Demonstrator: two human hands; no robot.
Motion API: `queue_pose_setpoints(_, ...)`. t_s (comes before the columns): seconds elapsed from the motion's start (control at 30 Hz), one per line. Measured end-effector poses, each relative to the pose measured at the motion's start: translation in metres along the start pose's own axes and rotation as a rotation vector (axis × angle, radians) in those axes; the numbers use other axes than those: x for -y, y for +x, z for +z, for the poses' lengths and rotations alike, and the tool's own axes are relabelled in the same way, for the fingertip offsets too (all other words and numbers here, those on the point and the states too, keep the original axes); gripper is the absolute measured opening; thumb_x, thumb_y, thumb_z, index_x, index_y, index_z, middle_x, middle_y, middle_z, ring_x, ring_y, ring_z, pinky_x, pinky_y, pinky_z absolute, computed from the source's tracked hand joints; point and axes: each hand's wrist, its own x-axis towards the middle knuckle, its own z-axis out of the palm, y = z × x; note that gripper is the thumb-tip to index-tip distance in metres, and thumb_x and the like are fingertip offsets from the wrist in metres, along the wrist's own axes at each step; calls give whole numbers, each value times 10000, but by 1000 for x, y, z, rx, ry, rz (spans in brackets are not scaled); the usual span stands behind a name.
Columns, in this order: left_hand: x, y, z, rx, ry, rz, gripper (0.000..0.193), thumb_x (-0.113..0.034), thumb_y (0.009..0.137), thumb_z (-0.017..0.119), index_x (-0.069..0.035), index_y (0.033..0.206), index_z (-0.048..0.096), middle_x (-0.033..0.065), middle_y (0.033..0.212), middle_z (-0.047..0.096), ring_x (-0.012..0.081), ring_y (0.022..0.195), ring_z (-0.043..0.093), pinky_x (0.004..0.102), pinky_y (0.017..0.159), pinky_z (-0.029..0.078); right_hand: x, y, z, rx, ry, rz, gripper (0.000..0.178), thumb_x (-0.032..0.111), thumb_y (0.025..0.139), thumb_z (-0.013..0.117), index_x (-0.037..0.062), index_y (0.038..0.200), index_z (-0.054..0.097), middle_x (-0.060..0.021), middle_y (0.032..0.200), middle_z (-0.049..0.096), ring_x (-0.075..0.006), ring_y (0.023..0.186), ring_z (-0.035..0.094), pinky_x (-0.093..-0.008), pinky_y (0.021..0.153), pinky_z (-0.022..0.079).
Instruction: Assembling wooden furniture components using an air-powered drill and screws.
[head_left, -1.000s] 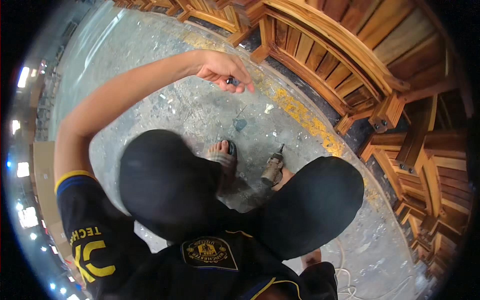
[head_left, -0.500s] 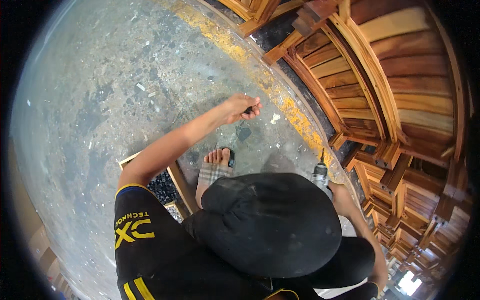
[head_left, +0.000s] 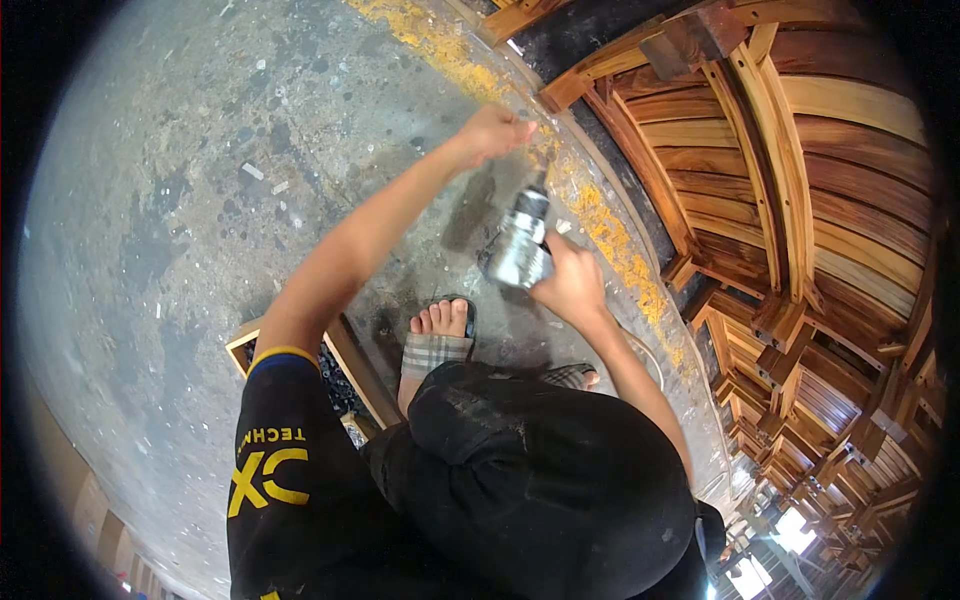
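Note:
My right hand [head_left: 573, 282] is closed round the grip of a silver-grey power drill [head_left: 522, 243], somewhat blurred, in front of me over the floor. The drill's dark chuck [head_left: 533, 203] points away from me, up toward my left hand [head_left: 494, 134]. That hand is stretched out past the chuck with its fingers pinched together, close to the drill's tip. What lies between these fingers is hidden and too small to name. Beside my left upper arm stands an open wooden box [head_left: 362, 372] with small dark pieces [head_left: 340, 388] in it.
Slatted wooden furniture [head_left: 740, 180] lines the right side, with more wooden frames [head_left: 800, 400] farther down. A worn yellow stripe [head_left: 610, 235] runs along the concrete floor [head_left: 200, 220] before it. Small scraps [head_left: 252, 172] lie on the floor, and a thin cable [head_left: 648, 355] shows by my right forearm.
My right hand has brought the drill from the right side inward and forward, near my left hand. My left hand has moved farther forward; the small dark piece in its fingers no longer shows.

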Motion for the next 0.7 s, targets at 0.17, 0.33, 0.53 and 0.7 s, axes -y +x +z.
queue_pose_setpoints(0.17, 2, 28, -13, 72, 254, 104, 370, -391, 886, 636, -51, 741, 624, -14, 605, 507, 70, 509, 398, 256, 441, 297, 24, 40, 32, -81, 38, 76, 417, 132, 601, 723, 71, 993, 593, -199, 934, 647, -400, 875, 619, -470, 729, 497)
queue_pose_setpoints(0.33, 0, 33, -19, -25, 417, 162, 396, -397, 881, 625, -30, 733, 647, 22, 611, 539, 130, 553, 471, 329, 499, 367, 37, 52, 46, -164, 115, 119, 400, 162, 601, 736, 73, 972, 619, -200, 841, 663, -415, 826, 625, -474, 698, 500)
queue_pose_setpoints(0.53, 6, 42, -11, 67, 724, 308, 385, -386, 871, 622, -33, 718, 649, 37, 634, 575, 180, 643, 540, 379, 606, 425, 27, 46, 57, -120, 87, 89, 412, 190, 599, 745, 76, 974, 620, -190, 863, 668, -397, 833, 633, -460, 707, 502)
queue_pose_setpoints(0.7, -12, 39, -4, 297, 589, 54, 336, -309, 912, 561, -43, 717, 629, 15, 566, 516, 119, 480, 431, 316, 449, 331, 24, 40, 52, -136, 87, 121, 368, 186, 616, 718, 51, 937, 598, -193, 884, 659, -393, 828, 633, -463, 703, 497)
